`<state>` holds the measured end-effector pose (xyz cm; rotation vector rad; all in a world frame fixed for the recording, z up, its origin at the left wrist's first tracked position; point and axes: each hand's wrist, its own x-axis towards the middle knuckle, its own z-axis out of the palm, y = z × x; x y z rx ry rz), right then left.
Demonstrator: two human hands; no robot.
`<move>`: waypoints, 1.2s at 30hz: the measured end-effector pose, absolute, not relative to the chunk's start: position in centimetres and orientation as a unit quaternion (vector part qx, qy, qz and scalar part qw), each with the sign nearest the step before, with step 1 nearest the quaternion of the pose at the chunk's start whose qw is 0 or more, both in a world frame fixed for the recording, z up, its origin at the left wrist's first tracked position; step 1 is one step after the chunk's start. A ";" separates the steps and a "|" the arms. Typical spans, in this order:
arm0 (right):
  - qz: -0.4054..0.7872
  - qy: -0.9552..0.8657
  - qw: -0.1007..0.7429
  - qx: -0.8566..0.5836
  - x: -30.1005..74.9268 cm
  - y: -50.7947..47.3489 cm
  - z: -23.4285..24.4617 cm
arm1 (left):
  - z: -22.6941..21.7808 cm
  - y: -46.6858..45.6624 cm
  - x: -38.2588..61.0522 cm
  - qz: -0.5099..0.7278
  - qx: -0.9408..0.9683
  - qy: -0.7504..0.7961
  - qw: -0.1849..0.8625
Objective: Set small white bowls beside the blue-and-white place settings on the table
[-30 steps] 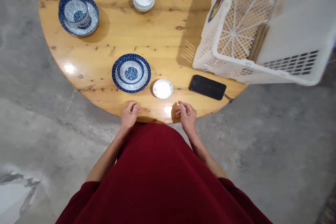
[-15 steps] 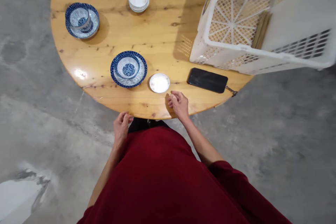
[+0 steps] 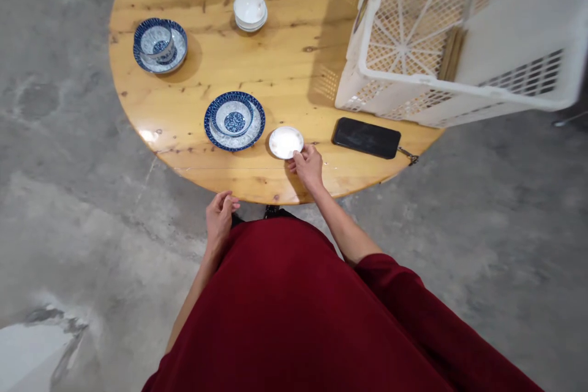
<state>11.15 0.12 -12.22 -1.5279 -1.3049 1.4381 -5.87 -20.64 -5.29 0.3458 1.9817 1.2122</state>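
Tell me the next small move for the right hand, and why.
Probably close the right hand on the rim of the small white dish and lift it: its fingertips already reach that rim, and the dish lies flat on the wooden table, beside the blue-and-white bowl on its plate.

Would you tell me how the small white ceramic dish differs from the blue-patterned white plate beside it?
The white ceramic dish is plain and smaller than the blue-patterned white plate. The dish is empty; the plate carries a blue-and-white bowl. Both are round, on the wooden table.
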 end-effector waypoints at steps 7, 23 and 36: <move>0.540 -0.484 0.339 -0.599 10.4 -0.6 -12.0 | -4.9 -23.2 -9.8 0.472 0.149 0.781 0.381; 0.517 -0.487 0.356 -0.608 10.0 -1.0 -12.3 | -5.7 -24.6 -14.2 0.488 0.157 0.774 0.372; 0.498 -0.497 0.365 -0.610 9.9 -1.4 -12.5 | -4.6 -24.8 -15.8 0.473 0.174 0.775 0.381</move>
